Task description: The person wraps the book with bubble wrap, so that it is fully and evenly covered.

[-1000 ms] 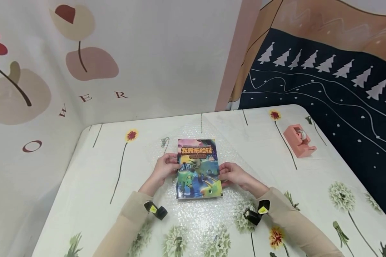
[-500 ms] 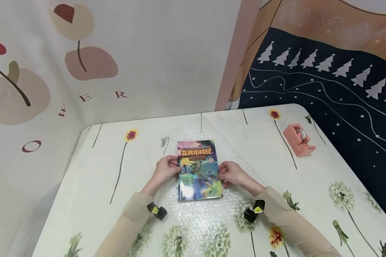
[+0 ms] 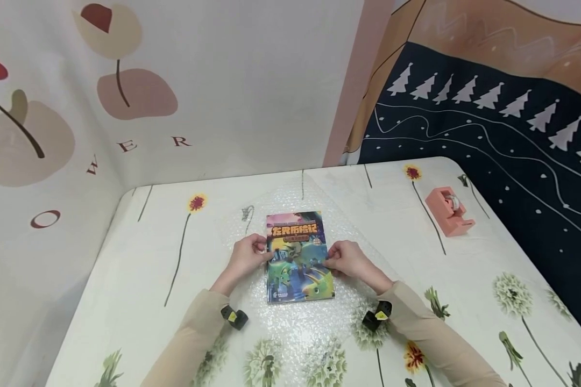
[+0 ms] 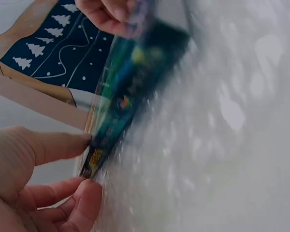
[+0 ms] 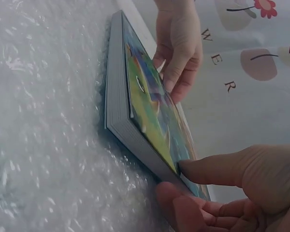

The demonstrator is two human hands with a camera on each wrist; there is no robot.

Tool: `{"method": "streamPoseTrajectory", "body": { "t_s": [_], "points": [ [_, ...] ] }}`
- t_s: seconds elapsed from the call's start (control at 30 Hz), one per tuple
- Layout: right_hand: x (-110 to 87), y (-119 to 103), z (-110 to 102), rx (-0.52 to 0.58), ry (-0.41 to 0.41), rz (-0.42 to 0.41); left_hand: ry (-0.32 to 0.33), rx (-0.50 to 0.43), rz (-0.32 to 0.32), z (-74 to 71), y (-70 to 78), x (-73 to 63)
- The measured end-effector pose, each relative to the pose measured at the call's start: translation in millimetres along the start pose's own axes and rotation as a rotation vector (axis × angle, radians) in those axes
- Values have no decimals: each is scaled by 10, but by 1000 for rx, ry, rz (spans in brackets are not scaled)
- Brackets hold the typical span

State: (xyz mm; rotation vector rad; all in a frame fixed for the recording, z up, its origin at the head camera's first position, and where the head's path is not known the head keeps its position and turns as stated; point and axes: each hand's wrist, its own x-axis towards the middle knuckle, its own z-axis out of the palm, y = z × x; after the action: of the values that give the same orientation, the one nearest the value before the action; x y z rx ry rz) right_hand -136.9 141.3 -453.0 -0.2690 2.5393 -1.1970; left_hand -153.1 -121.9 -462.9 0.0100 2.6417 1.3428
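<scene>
A colourful paperback book (image 3: 297, 263) with dinosaurs and yellow lettering on its cover lies over a sheet of clear bubble wrap (image 3: 300, 328). My left hand (image 3: 247, 257) pinches the book's left edge, thumb on the cover side and fingers at the spine. On the opposite edge my right hand (image 3: 349, 260) grips it the same way, thumb on top. The right wrist view shows the white page block of the book (image 5: 128, 130) facing the bubble wrap (image 5: 43, 125). In the left wrist view the dark spine (image 4: 118, 104) is between my thumb and fingers.
A pink tape dispenser (image 3: 449, 212) stands at the right back of the table. The white tablecloth (image 3: 140, 269) is printed with flowers. Patterned curtains (image 3: 252, 91) hang behind the table and along its sides.
The book has shifted slightly toward me and settled flatter, after tilting enough to catch a glare. Both hands have kept their hold on its edges.
</scene>
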Motion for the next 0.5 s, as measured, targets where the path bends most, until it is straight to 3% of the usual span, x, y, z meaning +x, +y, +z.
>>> {"method": "streamPoseTrajectory", "body": {
  "t_s": [0.13,0.27,0.4,0.5],
  "points": [
    [-47,5,5,4,27,-40,-17,44,71,-21,-42,-17],
    [-164,-33,70,17,19,-168,-67,46,187,-38,-51,-30],
    [-344,-114,220,34,-124,-324,-113,88,311,-45,-41,-19],
    [-488,-205,352,8,-253,-387,-135,123,360,-48,-37,0]
  ]
}}
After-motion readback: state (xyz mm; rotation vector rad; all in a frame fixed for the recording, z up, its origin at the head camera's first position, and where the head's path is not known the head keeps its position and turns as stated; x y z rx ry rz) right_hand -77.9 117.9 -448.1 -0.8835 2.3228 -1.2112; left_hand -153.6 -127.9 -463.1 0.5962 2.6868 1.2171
